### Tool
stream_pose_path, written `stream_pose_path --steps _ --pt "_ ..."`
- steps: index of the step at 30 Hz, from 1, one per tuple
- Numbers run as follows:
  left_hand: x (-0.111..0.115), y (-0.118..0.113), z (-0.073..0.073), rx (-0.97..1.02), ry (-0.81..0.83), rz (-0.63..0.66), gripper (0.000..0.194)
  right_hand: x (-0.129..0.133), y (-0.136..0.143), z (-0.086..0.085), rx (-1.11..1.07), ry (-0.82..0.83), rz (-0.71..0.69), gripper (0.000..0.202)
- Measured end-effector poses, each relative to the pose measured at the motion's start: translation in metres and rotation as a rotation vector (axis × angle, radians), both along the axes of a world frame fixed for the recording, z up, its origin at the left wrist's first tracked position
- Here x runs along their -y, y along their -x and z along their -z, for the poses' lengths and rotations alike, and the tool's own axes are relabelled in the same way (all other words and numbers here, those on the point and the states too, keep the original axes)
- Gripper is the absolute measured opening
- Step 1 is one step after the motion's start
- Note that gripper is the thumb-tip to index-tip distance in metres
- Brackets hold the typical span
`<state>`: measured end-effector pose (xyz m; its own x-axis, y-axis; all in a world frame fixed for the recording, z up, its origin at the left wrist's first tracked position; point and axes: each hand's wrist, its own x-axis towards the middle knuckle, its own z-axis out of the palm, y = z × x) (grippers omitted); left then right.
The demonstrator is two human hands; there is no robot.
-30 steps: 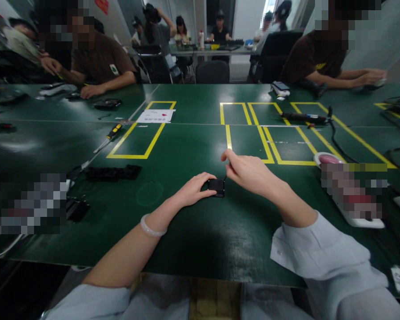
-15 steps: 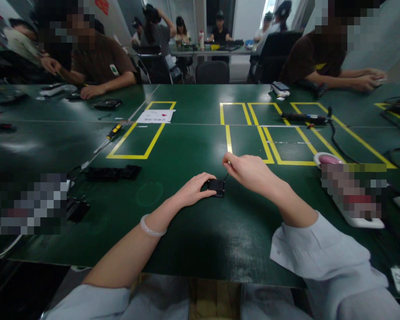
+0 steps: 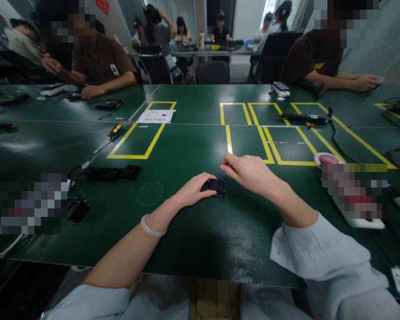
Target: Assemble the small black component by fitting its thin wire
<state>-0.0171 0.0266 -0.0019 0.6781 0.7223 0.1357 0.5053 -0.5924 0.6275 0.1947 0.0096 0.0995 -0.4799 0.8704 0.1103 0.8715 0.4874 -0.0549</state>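
Note:
A small black block [image 3: 216, 187] lies on the green table [image 3: 186, 240] in front of me. My left hand [image 3: 197, 187] grips it from the left, the thumb on its near side and the fingers on its far side. Just beyond its right side, my right hand [image 3: 242, 169] is closed in a pinch on a thin dark tool. The tool's tip reaches down to the block's right edge, and most of the tool is hidden by my fingers.
Yellow tape outlines [image 3: 146, 156] mark the table. A yellow-black screwdriver [image 3: 115, 131] and black parts [image 3: 113, 172] are on the left. On the right are a black tool with a cable [image 3: 305, 118] and a white tray [image 3: 366, 222]. People sit across the table.
The fingers of my right hand have shifted slightly around the thin tool. My left hand and the block look the same.

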Motion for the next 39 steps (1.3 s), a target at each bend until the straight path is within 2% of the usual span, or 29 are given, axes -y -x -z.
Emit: stream_pose_path --steps 4,16,23,28,39 --pt "0.0003 0.0002 -0.0011 0.001 -0.005 0.004 0.036 -0.0012 0.0003 0.0018 0.048 -0.017 0.021 0.029" --pt "0.0002 -0.0001 -0.0004 -0.006 -0.003 -0.002 0.036 0.0020 -0.0008 0.0013 -0.061 -0.003 -0.030 0.021" --pt "0.0002 0.0002 -0.0008 0.003 0.013 0.000 0.038 -0.0001 -0.0006 0.0009 -0.016 -0.012 -0.010 0.031" --pt "0.0004 0.0001 -0.0010 -0.003 -0.004 -0.006 0.037 -0.0012 -0.0002 0.0029 0.035 -0.032 0.022 0.029" --pt "0.0012 -0.0002 -0.0024 -0.011 0.002 -0.005 0.037 0.0015 -0.0001 -0.0007 -0.063 0.026 -0.019 0.023"
